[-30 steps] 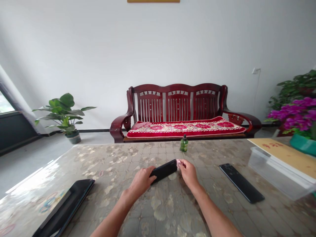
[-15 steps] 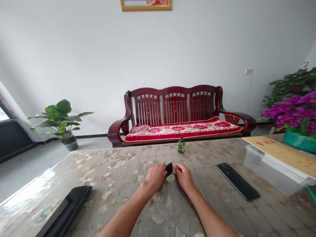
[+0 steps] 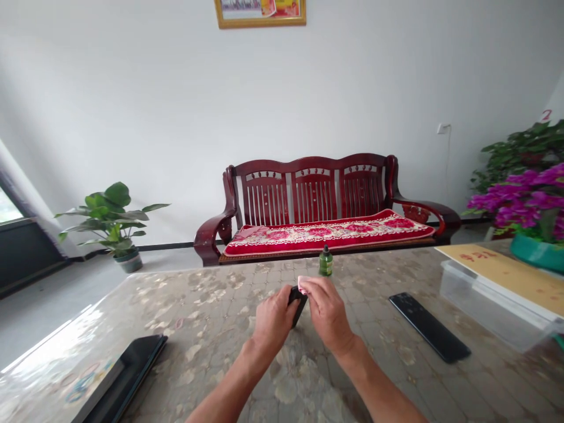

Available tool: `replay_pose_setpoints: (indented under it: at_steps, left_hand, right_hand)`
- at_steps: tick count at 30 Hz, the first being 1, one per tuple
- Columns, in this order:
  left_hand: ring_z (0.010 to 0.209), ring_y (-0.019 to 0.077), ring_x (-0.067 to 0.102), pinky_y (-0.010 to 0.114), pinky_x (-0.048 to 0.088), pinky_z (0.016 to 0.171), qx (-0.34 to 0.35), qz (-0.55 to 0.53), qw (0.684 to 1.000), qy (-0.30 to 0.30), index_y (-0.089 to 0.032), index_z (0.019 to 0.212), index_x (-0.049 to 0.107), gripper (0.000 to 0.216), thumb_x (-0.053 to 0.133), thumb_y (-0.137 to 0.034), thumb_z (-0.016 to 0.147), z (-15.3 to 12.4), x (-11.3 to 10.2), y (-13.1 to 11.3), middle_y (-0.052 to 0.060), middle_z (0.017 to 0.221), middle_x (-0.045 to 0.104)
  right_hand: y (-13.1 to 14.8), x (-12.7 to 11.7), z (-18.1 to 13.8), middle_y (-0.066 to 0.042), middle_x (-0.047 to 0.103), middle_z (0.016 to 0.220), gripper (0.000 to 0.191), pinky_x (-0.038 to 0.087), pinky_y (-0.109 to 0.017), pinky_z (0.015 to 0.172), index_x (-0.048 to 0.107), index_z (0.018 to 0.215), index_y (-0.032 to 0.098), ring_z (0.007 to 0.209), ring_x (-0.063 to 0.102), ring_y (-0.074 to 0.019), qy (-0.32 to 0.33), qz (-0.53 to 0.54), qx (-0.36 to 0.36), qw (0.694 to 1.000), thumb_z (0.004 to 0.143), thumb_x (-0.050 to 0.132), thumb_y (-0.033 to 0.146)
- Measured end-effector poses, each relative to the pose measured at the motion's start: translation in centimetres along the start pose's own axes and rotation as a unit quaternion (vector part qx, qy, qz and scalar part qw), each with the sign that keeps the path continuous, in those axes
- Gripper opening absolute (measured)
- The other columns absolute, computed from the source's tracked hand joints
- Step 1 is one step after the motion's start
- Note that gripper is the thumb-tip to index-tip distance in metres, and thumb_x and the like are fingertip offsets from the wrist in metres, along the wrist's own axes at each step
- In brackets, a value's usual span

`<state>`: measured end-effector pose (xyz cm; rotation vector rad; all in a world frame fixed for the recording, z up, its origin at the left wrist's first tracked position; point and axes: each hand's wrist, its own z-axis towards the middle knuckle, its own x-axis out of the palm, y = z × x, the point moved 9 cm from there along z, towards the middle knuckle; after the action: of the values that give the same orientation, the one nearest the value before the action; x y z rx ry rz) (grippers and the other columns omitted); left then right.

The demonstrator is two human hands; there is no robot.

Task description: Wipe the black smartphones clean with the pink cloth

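My left hand point(image 3: 274, 317) is closed round a small black flat object point(image 3: 299, 308), which stands tilted just over the table; its exact kind does not show. Between the fingertips of my right hand point(image 3: 328, 314) is a folded pale pink cloth point(image 3: 302, 284), at the upper edge of the black object. Fingers cover much of both things. A green bottle with a black top point(image 3: 325, 262) stands on the table beyond my right hand.
The table point(image 3: 211, 329) has a clear patterned cover. A black phone point(image 3: 429, 326) lies on the right, near a clear plastic box point(image 3: 484, 308) under a tan folder point(image 3: 506, 276). Dark flat cases point(image 3: 127, 370) lie at left. Behind is a wooden bench point(image 3: 311, 191).
My right hand has come up and left, bringing the cloth to the top edge of the black object. The black object has turned more upright in my left hand.
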<state>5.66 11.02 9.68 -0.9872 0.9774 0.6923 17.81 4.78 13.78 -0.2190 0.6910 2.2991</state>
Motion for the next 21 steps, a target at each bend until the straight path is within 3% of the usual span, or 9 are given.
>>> replay_pose_setpoints:
  at_steps: [4,8,16,21]
  left_hand:
    - [0.086,0.0201,0.069,0.024,0.036,0.065,-0.020,-0.021,0.999,-0.032,-0.026,0.104,0.060,0.012,0.053,-0.031,0.096,-0.9,-0.1,1.1,0.001,0.091,0.073]
    - [0.084,0.0198,0.069,0.024,0.035,0.063,-0.034,-0.017,0.998,-0.056,-0.025,0.102,0.061,0.011,0.056,-0.030,0.094,-1.7,-0.4,1.9,0.000,0.088,0.073]
    - [0.078,0.0175,0.069,0.023,0.033,0.060,-0.014,-0.040,0.996,-0.082,-0.025,0.097,0.063,0.008,0.056,-0.028,0.095,-2.3,-1.2,1.4,-0.001,0.084,0.073]
    - [0.075,0.0168,0.068,0.022,0.034,0.061,-0.030,-0.062,0.992,-0.108,-0.025,0.098,0.065,0.009,0.060,-0.026,0.091,-2.4,-1.2,2.6,-0.002,0.079,0.072]
  right_hand:
    - [-0.2,0.1,-0.1,-0.006,0.067,0.105,0.029,0.052,-0.036,0.091,0.065,0.113,0.026,0.100,0.063,-0.0189,0.026,-0.030,-0.020,0.999,0.097,0.043,0.015]
    - [-1.0,-0.4,0.1,-0.006,0.067,0.097,0.027,0.054,-0.035,0.086,0.066,0.109,0.024,0.094,0.064,-0.0188,0.004,-0.055,-0.008,0.998,0.096,0.044,0.014]
    - [3.5,0.8,-0.1,-0.006,0.067,0.106,0.029,0.053,-0.035,0.088,0.063,0.114,0.024,0.100,0.062,-0.0185,0.046,-0.017,-0.080,0.996,0.095,0.046,0.010]
    - [0.4,0.3,0.0,-0.006,0.067,0.099,0.026,0.053,-0.035,0.087,0.066,0.108,0.024,0.094,0.063,-0.0185,0.010,-0.008,-0.013,1.000,0.096,0.045,0.014]
